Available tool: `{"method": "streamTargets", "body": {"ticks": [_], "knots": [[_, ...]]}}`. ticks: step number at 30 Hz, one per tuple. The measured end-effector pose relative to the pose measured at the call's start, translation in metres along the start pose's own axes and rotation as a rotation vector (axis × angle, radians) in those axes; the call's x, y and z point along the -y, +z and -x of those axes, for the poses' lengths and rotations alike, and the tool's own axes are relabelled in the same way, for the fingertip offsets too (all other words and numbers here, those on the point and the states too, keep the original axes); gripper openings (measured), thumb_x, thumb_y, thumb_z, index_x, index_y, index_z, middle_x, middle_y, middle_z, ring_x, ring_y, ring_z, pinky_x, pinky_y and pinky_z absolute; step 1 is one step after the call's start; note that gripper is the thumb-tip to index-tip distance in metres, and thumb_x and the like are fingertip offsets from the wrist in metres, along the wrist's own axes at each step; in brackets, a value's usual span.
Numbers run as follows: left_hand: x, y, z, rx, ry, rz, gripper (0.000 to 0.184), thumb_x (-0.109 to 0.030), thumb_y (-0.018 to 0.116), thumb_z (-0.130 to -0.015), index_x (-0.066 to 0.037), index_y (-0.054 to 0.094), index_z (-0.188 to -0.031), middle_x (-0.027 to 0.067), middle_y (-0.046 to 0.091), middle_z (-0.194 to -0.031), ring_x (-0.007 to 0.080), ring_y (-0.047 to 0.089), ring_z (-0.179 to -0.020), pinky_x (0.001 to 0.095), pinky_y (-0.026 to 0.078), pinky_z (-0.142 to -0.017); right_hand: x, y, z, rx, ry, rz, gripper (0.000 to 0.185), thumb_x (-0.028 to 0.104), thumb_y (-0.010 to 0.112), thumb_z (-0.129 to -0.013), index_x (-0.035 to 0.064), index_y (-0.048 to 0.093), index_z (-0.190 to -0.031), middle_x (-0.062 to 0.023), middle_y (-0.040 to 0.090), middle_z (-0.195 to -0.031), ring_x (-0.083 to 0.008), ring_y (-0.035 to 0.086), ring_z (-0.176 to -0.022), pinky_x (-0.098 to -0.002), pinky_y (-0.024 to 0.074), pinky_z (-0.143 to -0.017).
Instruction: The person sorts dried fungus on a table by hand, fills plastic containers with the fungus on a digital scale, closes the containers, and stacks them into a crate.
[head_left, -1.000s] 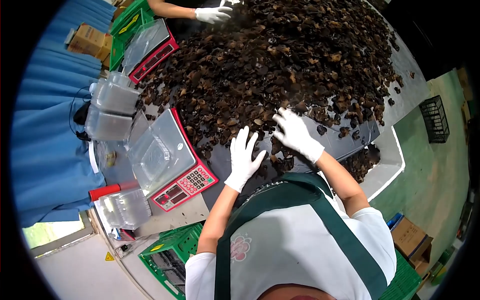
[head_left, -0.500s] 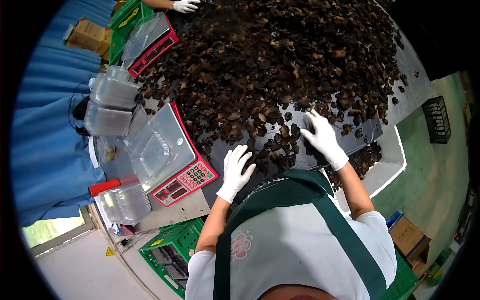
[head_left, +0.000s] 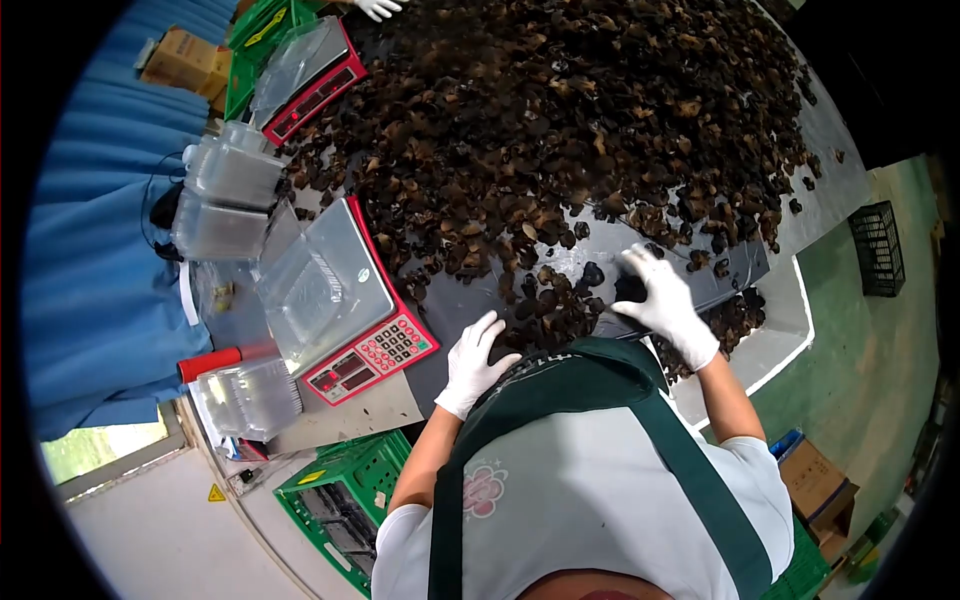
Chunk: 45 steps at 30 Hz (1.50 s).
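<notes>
A large heap of dark brown dried pieces point(head_left: 560, 120), like dried fungus, covers the table. My left hand point(head_left: 472, 368), in a white glove, rests by the near edge with its fingers apart, just left of a small pile point(head_left: 550, 312). On the other side of that pile my right hand point(head_left: 667, 305), also gloved, has its fingers spread, and a dark piece lies beside its fingertips. Neither hand visibly holds anything. Left of my left hand stands a red scale point(head_left: 370, 355) with a clear plastic box point(head_left: 305, 290) on its plate.
Stacked clear boxes point(head_left: 228, 195) and a second red scale point(head_left: 318, 95) are at the left. A white bin point(head_left: 790, 325) with dark pieces adjoins the table at right. Green crates point(head_left: 345, 500) stand below. A co-worker's gloved hand point(head_left: 378, 8) shows at the top.
My right hand has moved right and toward me, away from my left hand. My left hand has drawn back slightly. Loose pieces now form a small pile between them. The co-worker's hand has moved up and left.
</notes>
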<state>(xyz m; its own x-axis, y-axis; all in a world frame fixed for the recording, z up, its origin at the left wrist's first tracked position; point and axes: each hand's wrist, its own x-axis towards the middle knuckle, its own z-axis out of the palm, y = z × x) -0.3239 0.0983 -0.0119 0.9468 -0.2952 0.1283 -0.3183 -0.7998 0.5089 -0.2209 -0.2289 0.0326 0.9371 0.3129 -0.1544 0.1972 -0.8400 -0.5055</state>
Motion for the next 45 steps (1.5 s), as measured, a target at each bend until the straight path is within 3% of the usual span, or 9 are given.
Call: {"method": "streamTargets", "body": {"ticks": [3,11,16,22,28,35,40,42,45], "knots": [[-0.014,-0.011,-0.023,0.104,-0.051,-0.118,0.091,-0.034,0.082,-0.062,-0.010,0.041,-0.139,0.0111,0.040,-0.144,0.0266,0.057,-0.098,0.0329,0.054,-0.073,-0.023,-0.005,-0.004,0.240,0.151,0.178,0.115,0.038,0.090,-0.049,0.0125,0.031,-0.144,-0.0182,0.030,-0.149,-0.0354,0.051,-0.116,-0.0407,0.0497,-0.092],[-0.044,0.014,-0.083,0.326,-0.080,-0.005,0.108,-0.033,0.082,-0.059,-0.012,0.024,-0.147,0.0158,0.020,-0.152,0.0346,0.053,-0.109,0.0430,0.056,-0.073,0.005,0.033,0.001,0.202,0.010,0.125,0.113,0.034,0.089,-0.050,0.0111,0.030,-0.144,-0.0191,0.033,-0.147,-0.0365,0.051,-0.114,-0.0416,0.0508,-0.090],[-0.044,0.030,-0.094,0.206,-0.031,0.048,0.099,-0.032,0.082,-0.061,-0.012,0.032,-0.144,0.0183,0.035,-0.144,0.0360,0.056,-0.112,0.0421,0.054,-0.081,0.025,0.054,-0.004,0.173,-0.106,0.124,0.106,0.030,0.085,-0.057,0.0093,0.029,-0.144,-0.0217,0.035,-0.143,-0.0385,0.052,-0.110,-0.0453,0.0536,-0.083],[-0.038,0.036,-0.098,0.130,-0.175,0.315,0.075,-0.022,0.077,-0.067,-0.014,0.045,-0.134,0.0134,0.050,-0.125,0.0350,0.057,-0.108,0.0399,0.050,-0.088,0.034,0.075,-0.022,0.113,-0.178,-0.171,0.087,0.027,0.075,-0.070,0.0102,0.031,-0.143,-0.0218,0.035,-0.144,-0.0398,0.051,-0.117,-0.0444,0.0504,-0.090],[-0.029,0.024,-0.106,0.013,-0.200,0.456,0.063,-0.013,0.078,-0.065,-0.011,0.053,-0.123,0.0110,0.055,-0.114,0.0277,0.059,-0.105,0.0351,0.049,-0.090,0.040,0.069,-0.042,0.012,-0.287,-0.353,0.081,0.022,0.083,-0.064,0.0086,0.045,-0.134,-0.0198,0.048,-0.135,-0.0347,0.050,-0.122,-0.0395,0.0435,-0.101],[-0.003,0.016,-0.111,-0.013,-0.251,0.873,0.053,-0.011,0.073,-0.069,-0.008,0.057,-0.119,0.0061,0.062,-0.113,0.0179,0.058,-0.106,0.0321,0.046,-0.093,0.053,0.048,-0.075,0.358,-0.170,-0.814,0.063,0.009,0.080,-0.068,0.0022,0.054,-0.124,-0.0077,0.064,-0.115,-0.0162,0.058,-0.105,-0.0310,0.0445,-0.096],[0.008,-0.019,-0.116,-0.169,-0.333,0.858,0.048,-0.002,0.070,-0.069,-0.005,0.059,-0.115,0.0065,0.063,-0.112,0.0184,0.059,-0.105,0.0322,0.046,-0.094,0.087,0.051,-0.110,0.331,-0.317,-0.891,0.067,0.015,0.082,-0.064,0.0015,0.055,-0.124,-0.0126,0.063,-0.117,-0.0202,0.058,-0.107,-0.0317,0.0443,-0.096],[0.026,-0.033,-0.112,-0.239,-0.243,0.968,0.050,-0.002,0.069,-0.069,-0.005,0.058,-0.118,0.0072,0.062,-0.115,0.0185,0.058,-0.108,0.0324,0.045,-0.096,0.120,0.026,-0.117,0.233,-0.475,-0.593,0.061,0.000,0.076,-0.070,0.0014,0.053,-0.127,-0.0070,0.062,-0.120,-0.0152,0.056,-0.108,-0.0296,0.0437,-0.098],[0.033,-0.082,-0.096,-0.373,-0.313,0.791,0.052,-0.002,0.067,-0.069,-0.006,0.056,-0.120,0.0078,0.059,-0.117,0.0188,0.056,-0.110,0.0328,0.044,-0.098,0.164,0.031,-0.141,0.432,-0.418,-0.859,0.069,0.008,0.079,-0.064,-0.0003,0.052,-0.127,-0.0107,0.061,-0.122,-0.0174,0.056,-0.112,-0.0304,0.0428,-0.100]]}}
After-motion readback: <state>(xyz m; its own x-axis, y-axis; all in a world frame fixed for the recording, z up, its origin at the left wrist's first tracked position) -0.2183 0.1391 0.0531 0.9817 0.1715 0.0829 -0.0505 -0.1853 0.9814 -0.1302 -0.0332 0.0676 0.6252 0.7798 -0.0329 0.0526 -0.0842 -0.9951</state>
